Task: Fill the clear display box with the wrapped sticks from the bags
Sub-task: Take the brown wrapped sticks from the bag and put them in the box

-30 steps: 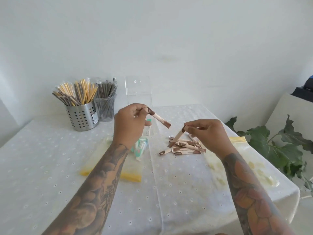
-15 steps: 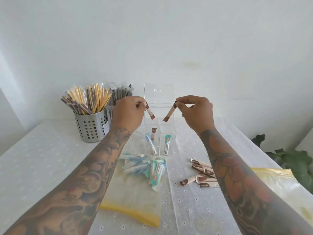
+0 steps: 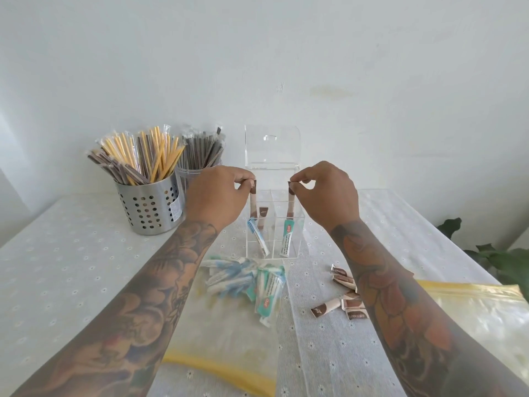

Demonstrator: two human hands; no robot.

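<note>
My left hand (image 3: 220,193) pinches the dark top end of one brown stick (image 3: 253,200) between thumb and forefinger, the other fingers curled in; my right hand (image 3: 326,193) pinches a second brown stick (image 3: 291,203) the same way. Both sticks hang near upright, long axis vertical, dark pinched end up, lower end already down inside the clear box (image 3: 297,224): the left one over its rear left compartment, the right one over its rear right. I judge them very light, thin paper sachets, slightly stiff along their length but easily creased, so a fingertip pinch at the sealed top end suffices and a drop should do no harm. Inside the box a third brown stick (image 3: 262,214) leans in the rear left compartment, a blue stick (image 3: 257,237) leans in the front left, and a green stick (image 3: 287,239) stands tilted in the front right. The box lid (image 3: 272,146) stands open behind. In front of the box, blue and green sticks (image 3: 246,282) lie heaped on a flat bag (image 3: 217,365); to the front right of the box loose brown sticks (image 3: 343,293) lie beside a second bag (image 3: 472,308). Left of the box stands a steel holder (image 3: 148,207) of straws. The box looks barely filled as yet.
</note>
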